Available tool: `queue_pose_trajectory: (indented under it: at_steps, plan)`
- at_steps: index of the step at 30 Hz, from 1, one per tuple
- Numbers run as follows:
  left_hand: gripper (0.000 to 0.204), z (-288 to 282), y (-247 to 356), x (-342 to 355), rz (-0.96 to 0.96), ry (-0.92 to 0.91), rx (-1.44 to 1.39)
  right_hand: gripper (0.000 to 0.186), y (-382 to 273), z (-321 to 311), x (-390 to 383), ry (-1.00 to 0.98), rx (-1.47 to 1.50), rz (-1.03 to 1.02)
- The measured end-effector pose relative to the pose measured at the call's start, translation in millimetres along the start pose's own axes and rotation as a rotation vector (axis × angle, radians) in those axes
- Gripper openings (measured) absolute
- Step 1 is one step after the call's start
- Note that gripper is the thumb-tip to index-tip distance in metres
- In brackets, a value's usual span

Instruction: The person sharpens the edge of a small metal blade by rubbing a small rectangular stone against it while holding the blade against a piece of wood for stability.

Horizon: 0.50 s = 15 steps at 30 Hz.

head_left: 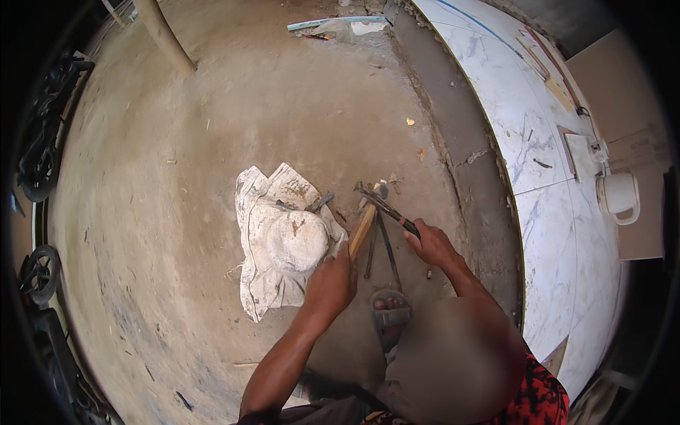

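My left hand (331,285) is closed around a light wooden handle (361,232), which slants up and away from it. Greyish metal (382,190) shows at the handle's far end, partly covered by the tool in front. My right hand (433,245) grips a hammer (388,208) by its dark, red-marked handle. Its dark head lies over or against the far end of the wood; whether they touch, I cannot tell. Left of the wood, a dirty white sack (297,241) bulges up in a round lump, with dark scraps on it. Thin dark metal rods (387,248) lie below the tools.
A sandalled foot (391,312) rests just below the rods. On the right, a marbled white tiled ledge (528,152) carries a white mug (618,198) and wooden strips. A post (166,39) stands far left, motorbikes (44,152) along the left edge. A pale pipe (333,24) lies far off.
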<state>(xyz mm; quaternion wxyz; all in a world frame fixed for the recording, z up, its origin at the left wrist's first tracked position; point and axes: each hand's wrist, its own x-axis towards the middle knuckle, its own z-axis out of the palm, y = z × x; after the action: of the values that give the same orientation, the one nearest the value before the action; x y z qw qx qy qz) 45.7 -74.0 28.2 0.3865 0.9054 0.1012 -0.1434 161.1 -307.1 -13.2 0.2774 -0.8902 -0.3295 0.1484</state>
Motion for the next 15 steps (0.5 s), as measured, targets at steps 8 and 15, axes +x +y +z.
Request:
queue_pose_trajectory:
  at_steps: [8, 15]
  plan:
    - [0.05, 6.3, -8.8, -8.1, 0.138, 0.1, -0.012, 0.031, -54.5, -6.7, -0.7, 0.112, 0.216, -0.486]
    - [0.045, 15.3, -22.1, -27.7, -0.047, -0.026, -0.009, 0.031, -63.8, 12.3, -6.1, -0.051, 0.16, -0.048]
